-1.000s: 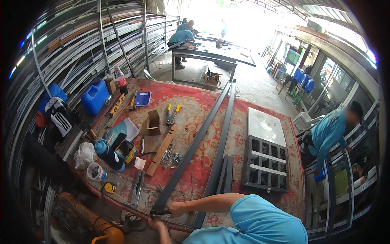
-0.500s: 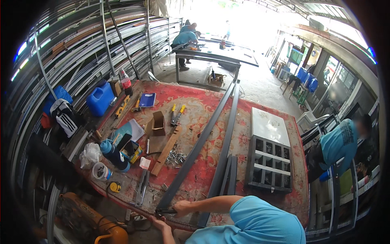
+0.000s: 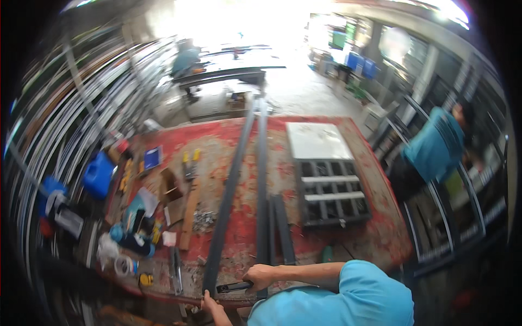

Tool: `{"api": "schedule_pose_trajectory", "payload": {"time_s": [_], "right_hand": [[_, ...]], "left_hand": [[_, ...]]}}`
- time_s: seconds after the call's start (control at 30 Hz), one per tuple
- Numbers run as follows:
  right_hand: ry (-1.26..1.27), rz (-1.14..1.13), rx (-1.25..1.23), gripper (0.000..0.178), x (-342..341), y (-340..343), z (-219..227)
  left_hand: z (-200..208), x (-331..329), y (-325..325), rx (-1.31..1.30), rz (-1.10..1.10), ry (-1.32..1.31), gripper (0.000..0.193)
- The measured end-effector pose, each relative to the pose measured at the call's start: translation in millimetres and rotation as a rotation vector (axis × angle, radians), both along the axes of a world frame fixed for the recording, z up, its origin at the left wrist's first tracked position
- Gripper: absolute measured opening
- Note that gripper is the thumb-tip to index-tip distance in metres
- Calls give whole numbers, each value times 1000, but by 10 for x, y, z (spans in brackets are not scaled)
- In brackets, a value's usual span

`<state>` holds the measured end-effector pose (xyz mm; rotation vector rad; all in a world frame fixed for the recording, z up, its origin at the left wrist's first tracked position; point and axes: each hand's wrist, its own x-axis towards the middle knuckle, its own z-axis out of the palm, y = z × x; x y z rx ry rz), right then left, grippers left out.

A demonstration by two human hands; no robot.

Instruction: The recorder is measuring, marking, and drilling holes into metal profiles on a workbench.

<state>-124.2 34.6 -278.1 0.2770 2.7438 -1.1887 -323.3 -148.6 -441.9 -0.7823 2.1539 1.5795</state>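
A long dark grey metal bar (image 3: 232, 185) runs up the table away from me. Its near end meets my left hand (image 3: 211, 304), which has its fingers closed around it, partly out of sight. My right hand (image 3: 262, 276) grips a black plier-like hand tool (image 3: 235, 287), its head pointing left at the bar's near end but apart from it. A second dark bar (image 3: 262, 190) lies alongside to the right, passing under my right forearm. Two shorter dark pieces (image 3: 283, 231) rest beside it.
A red patterned carpet covers the worktable (image 3: 348, 239). On it, right, stands a dark compartment case (image 3: 331, 212) beside a white panel (image 3: 318, 140). Left lie screws (image 3: 204, 219), a wooden strip (image 3: 189, 217), a blue bottle (image 3: 133, 242) and a tape measure (image 3: 145, 279). A co-worker (image 3: 435, 144) stands at right.
My view has turned right and blurred. My left hand has come up onto the bar's end and closed on it. The tool in my right hand has moved off that end, to its right.
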Motion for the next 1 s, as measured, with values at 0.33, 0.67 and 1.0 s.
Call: {"api": "schedule_pose_trajectory", "payload": {"time_s": [0.33, 0.67, 1.0], "right_hand": [[92, -448, -118, 39, 1528, -170, 46], [274, -644, -192, 31, 1793, -167, 34], [257, -638, -361, 33, 1762, 37, 165]], "left_hand": [[-498, -735, -196, -76, 22, -313, 40], [-34, -138, -116, 7, -33, 23, 18], [338, 319, -367, -87, -162, 104, 21]]}}
